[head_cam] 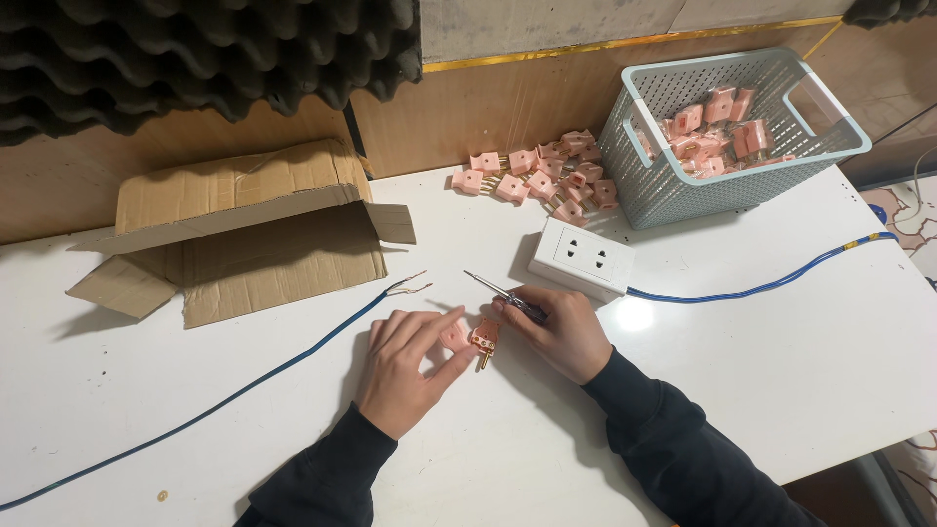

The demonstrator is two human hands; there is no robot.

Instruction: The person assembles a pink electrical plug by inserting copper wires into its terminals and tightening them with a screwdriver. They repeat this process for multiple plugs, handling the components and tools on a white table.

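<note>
My left hand (400, 361) pinches a small pink plug part (452, 337) between thumb and forefinger on the white table (761, 371). Right beside it lies a second pink plug piece with brass prongs (484, 340), touched by my right hand (561, 332). That hand also grips a thin screwdriver (498, 292), whose metal shaft points up and left. A blue cable (244, 381) with bare wire ends (415, 283) lies just above my left hand.
A white socket box (582, 258) with its own blue cable (761, 287) sits above my right hand. Behind it lie several pink plugs (547, 178) and a grey basket (644, 185) holding more. A flattened cardboard box (244, 234) lies at the left.
</note>
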